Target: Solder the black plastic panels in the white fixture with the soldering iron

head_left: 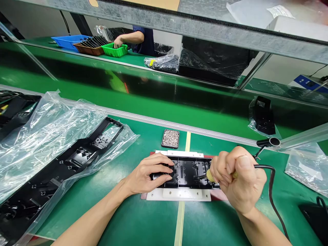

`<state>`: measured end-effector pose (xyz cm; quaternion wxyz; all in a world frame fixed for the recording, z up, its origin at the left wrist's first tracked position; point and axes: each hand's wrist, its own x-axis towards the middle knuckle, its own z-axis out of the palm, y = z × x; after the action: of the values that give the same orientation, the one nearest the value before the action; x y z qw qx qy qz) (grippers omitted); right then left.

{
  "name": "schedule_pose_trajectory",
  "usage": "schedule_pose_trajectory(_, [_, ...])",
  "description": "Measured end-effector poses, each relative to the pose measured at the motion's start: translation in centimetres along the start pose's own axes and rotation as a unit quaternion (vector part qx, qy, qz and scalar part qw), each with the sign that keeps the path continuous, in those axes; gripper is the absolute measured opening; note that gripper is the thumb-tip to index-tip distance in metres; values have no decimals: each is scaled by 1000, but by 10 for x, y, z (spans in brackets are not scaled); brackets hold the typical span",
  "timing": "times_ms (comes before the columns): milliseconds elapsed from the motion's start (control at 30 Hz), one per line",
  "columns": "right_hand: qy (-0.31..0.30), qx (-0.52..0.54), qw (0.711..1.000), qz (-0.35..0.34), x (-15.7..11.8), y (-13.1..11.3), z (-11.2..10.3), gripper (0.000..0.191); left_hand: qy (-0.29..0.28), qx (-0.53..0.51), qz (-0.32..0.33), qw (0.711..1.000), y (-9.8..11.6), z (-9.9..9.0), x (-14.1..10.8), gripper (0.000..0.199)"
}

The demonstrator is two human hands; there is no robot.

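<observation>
A long black plastic housing (185,175) lies flat in a white fixture (183,194) on the green bench. My left hand (151,172) rests over its left end, fingers curved and apart, fingertips at the housing. My right hand (239,177) is wrapped round the yellow handle of a corded soldering iron (209,175). Its dark tip points left, down into the middle of the housing. Whether the tip touches the plastic I cannot tell. Behind the fixture sits a small black tray (170,147) full of tiny metal pieces (171,137).
More black housings (58,171) lie on clear plastic sheeting (74,119) at left. A metal tube holder (268,142) stands at right, near a bag of small parts (304,167). The iron's cord (273,194) runs down right. Across the bench, a person's hand (118,41) reaches into a green bin (115,51).
</observation>
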<state>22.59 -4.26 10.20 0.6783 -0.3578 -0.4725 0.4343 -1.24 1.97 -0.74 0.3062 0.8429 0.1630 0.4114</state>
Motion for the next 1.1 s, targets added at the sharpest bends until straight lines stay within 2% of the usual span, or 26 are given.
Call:
schedule_pose_trajectory(200, [-11,3,1000,-4,-1,1,0,43,-1,-5,3,1000,-1,1,-1,20])
schedule_pose_trajectory(700, [-16,6,1000,-2,-1,0,1,42,-1,5,3,1000,-1,0,0,16])
schedule_pose_trajectory(1100, [-5,9,1000,2,-1,1,1,42,-3,4,-1,1000,0,0,0,15])
